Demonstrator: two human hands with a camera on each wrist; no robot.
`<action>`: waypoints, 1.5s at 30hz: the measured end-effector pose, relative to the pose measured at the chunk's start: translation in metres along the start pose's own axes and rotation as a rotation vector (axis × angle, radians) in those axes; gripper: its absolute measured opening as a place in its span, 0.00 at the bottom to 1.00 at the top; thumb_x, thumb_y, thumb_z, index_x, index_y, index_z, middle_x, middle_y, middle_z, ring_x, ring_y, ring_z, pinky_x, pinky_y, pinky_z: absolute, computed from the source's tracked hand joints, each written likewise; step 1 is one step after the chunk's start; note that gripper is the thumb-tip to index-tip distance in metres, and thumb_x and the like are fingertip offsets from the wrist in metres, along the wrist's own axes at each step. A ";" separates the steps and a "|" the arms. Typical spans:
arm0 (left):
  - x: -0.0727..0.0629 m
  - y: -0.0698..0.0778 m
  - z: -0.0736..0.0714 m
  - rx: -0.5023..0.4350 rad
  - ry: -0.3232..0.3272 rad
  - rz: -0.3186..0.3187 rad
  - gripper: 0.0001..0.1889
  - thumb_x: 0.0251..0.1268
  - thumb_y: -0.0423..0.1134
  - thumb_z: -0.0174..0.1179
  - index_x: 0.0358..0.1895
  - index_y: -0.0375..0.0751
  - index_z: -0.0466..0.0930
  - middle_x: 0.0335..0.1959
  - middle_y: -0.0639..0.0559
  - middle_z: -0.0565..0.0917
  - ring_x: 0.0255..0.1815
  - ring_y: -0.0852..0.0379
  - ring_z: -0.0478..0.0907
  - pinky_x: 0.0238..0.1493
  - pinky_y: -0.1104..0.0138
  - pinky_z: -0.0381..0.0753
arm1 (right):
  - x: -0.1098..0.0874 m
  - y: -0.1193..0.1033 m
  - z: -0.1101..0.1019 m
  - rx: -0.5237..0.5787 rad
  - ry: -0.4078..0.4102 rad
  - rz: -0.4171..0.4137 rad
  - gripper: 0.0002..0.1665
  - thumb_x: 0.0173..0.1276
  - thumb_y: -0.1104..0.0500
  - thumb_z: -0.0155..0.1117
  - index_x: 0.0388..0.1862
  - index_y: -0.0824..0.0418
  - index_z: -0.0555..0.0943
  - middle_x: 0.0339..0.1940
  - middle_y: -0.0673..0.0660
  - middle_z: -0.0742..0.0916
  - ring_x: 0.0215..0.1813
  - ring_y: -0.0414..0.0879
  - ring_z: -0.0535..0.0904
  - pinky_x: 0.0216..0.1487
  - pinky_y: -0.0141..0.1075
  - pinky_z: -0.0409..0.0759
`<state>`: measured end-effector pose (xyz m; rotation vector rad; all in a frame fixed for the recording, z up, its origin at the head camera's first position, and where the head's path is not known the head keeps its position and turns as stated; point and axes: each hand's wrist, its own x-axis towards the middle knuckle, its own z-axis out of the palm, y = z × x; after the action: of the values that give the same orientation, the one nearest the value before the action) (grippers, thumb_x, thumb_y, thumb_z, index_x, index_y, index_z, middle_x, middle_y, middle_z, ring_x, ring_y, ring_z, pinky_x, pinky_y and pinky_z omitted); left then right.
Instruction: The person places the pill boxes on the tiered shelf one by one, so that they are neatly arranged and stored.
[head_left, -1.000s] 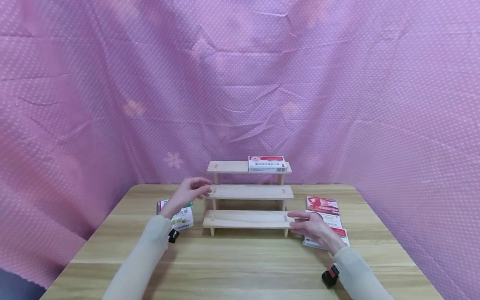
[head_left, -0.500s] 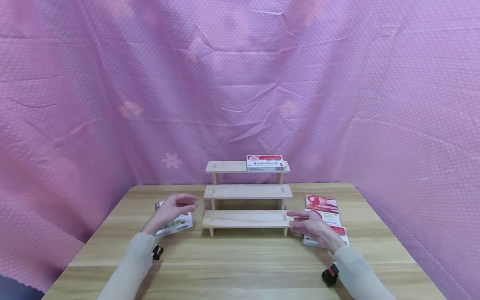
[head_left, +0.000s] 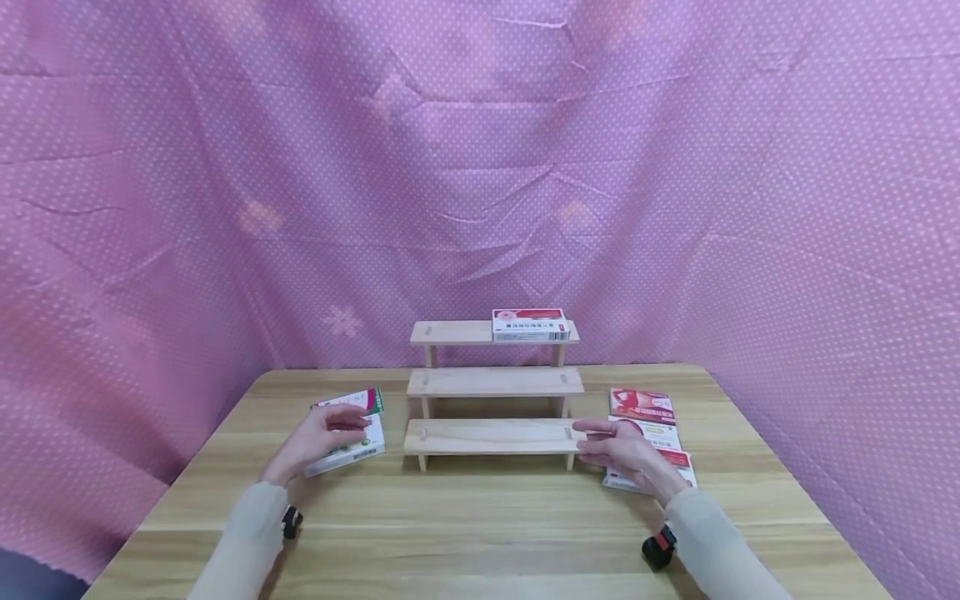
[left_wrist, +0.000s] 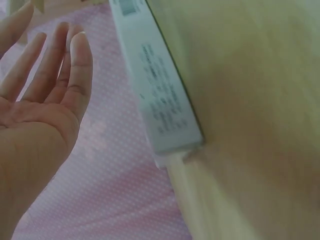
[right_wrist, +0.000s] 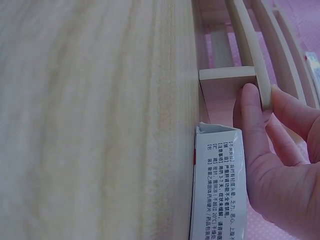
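My left hand (head_left: 318,437) hovers over the medicine boxes on the left, fingers loosely bent with nothing held. Beneath it lies a white box with green print (head_left: 367,446), and behind that a box with a pink and green end (head_left: 377,401). In the left wrist view, the white box's printed side (left_wrist: 155,80) stands apart from the fingers. My right hand (head_left: 626,454) pinches the right end of the bottom step of a three-step wooden display shelf (head_left: 487,436). The right wrist view shows thumb and fingers on either face of that step's end (right_wrist: 266,100).
One red and white medicine box (head_left: 530,326) lies on the top step, toward its right end. Several boxes, including a red one (head_left: 642,406), overlap on the table (head_left: 480,533) at the right, partly under my right hand. A pink dotted curtain (head_left: 480,167) hangs behind the table.
My left hand has drawn back from the shelf's middle step, leftward and toward me, to above the left boxes. The right hand keeps its place at the bottom step's end.
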<state>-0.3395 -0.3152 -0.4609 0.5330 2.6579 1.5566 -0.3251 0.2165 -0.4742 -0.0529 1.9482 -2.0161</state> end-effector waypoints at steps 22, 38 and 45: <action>-0.023 -0.021 -0.029 0.243 0.026 -0.191 0.31 0.54 0.37 0.71 0.62 0.32 0.75 0.62 0.32 0.75 0.62 0.36 0.71 0.63 0.42 0.69 | -0.001 0.000 0.001 0.004 -0.014 -0.009 0.28 0.69 0.69 0.60 0.67 0.73 0.69 0.56 0.64 0.82 0.51 0.47 0.84 0.58 0.42 0.83; -0.024 -0.021 -0.034 0.305 -0.071 -0.200 0.36 0.45 0.39 0.76 0.63 0.36 0.74 0.61 0.31 0.75 0.59 0.38 0.72 0.61 0.40 0.69 | -0.001 0.001 0.001 -0.004 -0.008 -0.001 0.29 0.68 0.68 0.62 0.67 0.71 0.70 0.58 0.65 0.81 0.51 0.48 0.84 0.57 0.42 0.83; -0.027 -0.020 -0.033 0.316 -0.097 -0.222 0.39 0.42 0.36 0.76 0.64 0.38 0.73 0.64 0.31 0.71 0.61 0.36 0.69 0.61 0.38 0.67 | 0.000 0.001 0.000 -0.006 -0.009 -0.001 0.29 0.68 0.67 0.62 0.68 0.71 0.70 0.58 0.65 0.81 0.52 0.48 0.84 0.58 0.42 0.83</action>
<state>-0.3261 -0.3597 -0.4654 0.2954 2.7867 1.0353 -0.3247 0.2170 -0.4753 -0.0638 1.9492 -2.0074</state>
